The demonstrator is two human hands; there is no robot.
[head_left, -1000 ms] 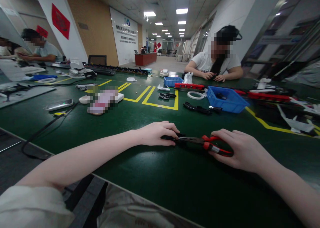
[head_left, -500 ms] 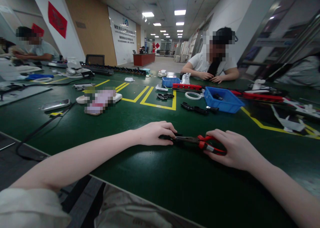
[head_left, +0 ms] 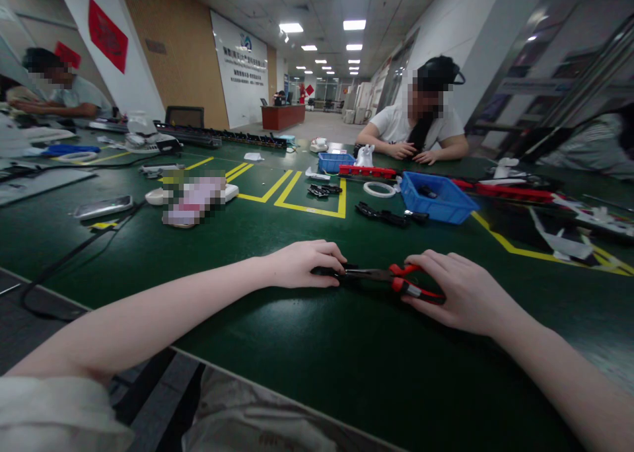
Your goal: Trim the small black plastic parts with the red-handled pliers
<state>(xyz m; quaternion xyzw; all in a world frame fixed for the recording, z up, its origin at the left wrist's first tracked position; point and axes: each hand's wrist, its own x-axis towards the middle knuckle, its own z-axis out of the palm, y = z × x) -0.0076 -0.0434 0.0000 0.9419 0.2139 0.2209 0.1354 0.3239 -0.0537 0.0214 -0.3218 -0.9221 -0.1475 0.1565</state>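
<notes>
My right hand (head_left: 458,292) is wrapped round the red and black handles of a pair of long-nose pliers (head_left: 416,287). The handles are spread apart a little, and the jaws point left to my left hand (head_left: 310,264). There my fingers pinch a small black part (head_left: 324,271) just above the green table. The plier tips touch or overlap this part; I cannot tell whether they grip it. My fingers hide much of it, so its exact kind does not show.
Ahead lie several black parts (head_left: 384,215), a white ring (head_left: 379,189) and a blue bin (head_left: 438,197). A phone (head_left: 195,201) and a silver device (head_left: 104,207) with a black cable (head_left: 74,257) are on the left. A person (head_left: 419,118) sits across the green table (head_left: 277,346).
The whole view has shifted slightly. Both hands keep nearly the same pose, the left on the black part and the right on the pliers.
</notes>
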